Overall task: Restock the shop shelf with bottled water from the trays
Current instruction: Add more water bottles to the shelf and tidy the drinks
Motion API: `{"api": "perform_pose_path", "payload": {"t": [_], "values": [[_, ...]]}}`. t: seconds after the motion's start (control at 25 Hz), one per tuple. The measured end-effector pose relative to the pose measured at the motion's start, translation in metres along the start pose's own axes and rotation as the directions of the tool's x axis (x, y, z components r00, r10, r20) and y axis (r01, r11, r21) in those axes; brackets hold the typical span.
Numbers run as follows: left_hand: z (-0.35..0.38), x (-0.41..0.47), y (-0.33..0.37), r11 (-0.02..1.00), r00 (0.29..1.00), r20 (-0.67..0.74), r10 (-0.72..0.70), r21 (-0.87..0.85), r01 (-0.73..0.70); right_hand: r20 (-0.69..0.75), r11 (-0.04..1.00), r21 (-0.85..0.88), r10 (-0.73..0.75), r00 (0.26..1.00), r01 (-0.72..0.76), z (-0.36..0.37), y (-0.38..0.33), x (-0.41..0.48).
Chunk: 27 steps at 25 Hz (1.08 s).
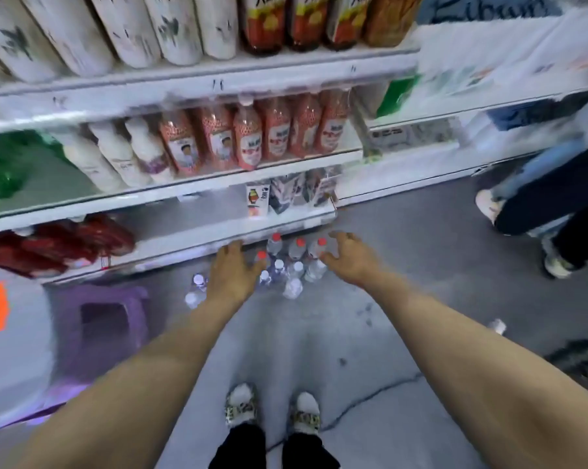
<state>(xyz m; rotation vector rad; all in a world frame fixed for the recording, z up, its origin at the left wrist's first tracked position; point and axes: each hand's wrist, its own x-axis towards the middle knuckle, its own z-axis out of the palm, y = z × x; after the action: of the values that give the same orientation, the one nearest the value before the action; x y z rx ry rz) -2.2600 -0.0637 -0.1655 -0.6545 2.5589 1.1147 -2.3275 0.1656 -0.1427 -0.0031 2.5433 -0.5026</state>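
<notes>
While I stand in front of the shelf [184, 247], both my arms reach down to a bunch of water bottles [287, 265] on the floor [319, 333]. They stand close together, right below the far low edge of the shelf. Some have red caps and some have white caps. I cannot see a tray around them; the picture is too blurry.

My left hand [231, 275] is open, with the fingers pointing down. It holds nothing. Its fingertips are just beside a red-capped bottle [261, 256] on the left side of the bunch. My right hand [351, 257] is open too, with the fingers spread and a little bent. It is just beside a bottle at the right side of the bunch, and I cannot tell if it touches it.

Two more bottles [196, 291] stand apart on the left, near a purple stool [106, 319]. Another person's legs [539, 204] are far to the right.

I think this is the picking-up step, and no bottle is in my hands yet. Next, each hand needs to go lower and close around a bottle near its cap. Then the bottles can go up onto the bare spot [191, 225] on the low shelf.
</notes>
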Motion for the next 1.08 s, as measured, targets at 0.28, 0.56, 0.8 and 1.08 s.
{"api": "perform_pose_path", "payload": {"t": [0.28,0.56,0.8,1.08], "values": [[0.202,0.052,-0.127,0.998,0.977,0.202,-0.068,0.007,0.068,0.05,0.978,0.178,0.102,0.993,-0.11,0.177,0.133,0.091],[0.374,0.157,-0.214,0.993,0.969,0.244,-0.025,-0.108,0.053,-0.073,0.884,0.427,0.243,0.967,-0.19,0.333,0.235,0.225],[0.455,0.224,-0.245,0.974,0.994,0.061,0.086,-0.213,-0.072,-0.199,0.747,0.665,0.197,0.96,-0.016,0.396,0.281,0.32],[0.464,0.227,-0.259,0.924,0.993,0.029,0.118,-0.369,-0.099,-0.245,0.59,0.804,0.203,0.948,0.081,0.422,0.288,0.347]]}}
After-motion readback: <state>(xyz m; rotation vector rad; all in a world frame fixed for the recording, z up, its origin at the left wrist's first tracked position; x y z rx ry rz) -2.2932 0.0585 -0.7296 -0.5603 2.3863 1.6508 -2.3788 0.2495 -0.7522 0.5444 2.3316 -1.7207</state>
